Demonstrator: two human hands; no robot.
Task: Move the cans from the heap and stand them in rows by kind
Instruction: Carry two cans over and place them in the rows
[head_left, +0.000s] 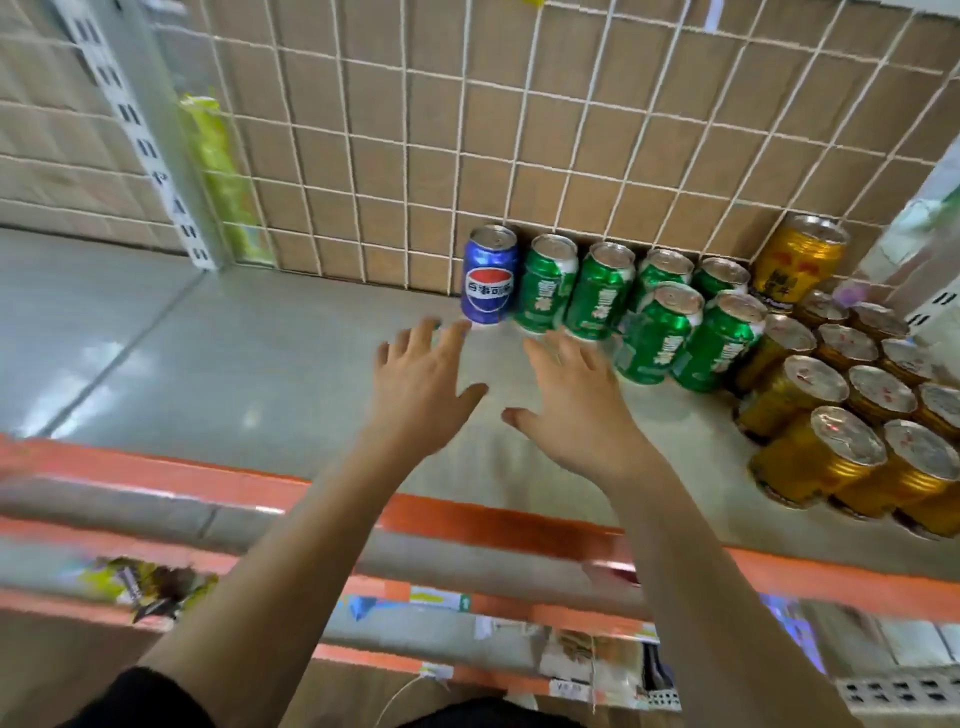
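The person is reaching both arms over a grey shelf (208, 353). The left hand (421, 374) is hanging over the middle of the shelf with its fingers straight and spread apart, and it is holding nothing. The right hand (576, 400) is just beside it, also flat with fingers apart and holding nothing. The two thumbs are pointing toward each other with a small gap between them.

A blue can (490, 275) is standing up at the back edge of the shelf, against the wire grid (415, 130). The left hand's fingertips are reaching almost to the bottom of this can, but it is hard to tell if they are touching it.

The green cans (600, 291) are standing in a row to the right of the blue can, along the back edge, side by side. Two more green cans are standing in front of that row, near the right hand's fingers.

The gold cans (831, 457) are filling the right end of the shelf in rows, from the back corner to the front edge, and some are running out of the picture. One taller gold can is standing in the back right corner.

An orange strip (467, 514) is running along the front edge of the shelf. A yellow-green packet (218, 171) is showing behind the wire grid on the left side.
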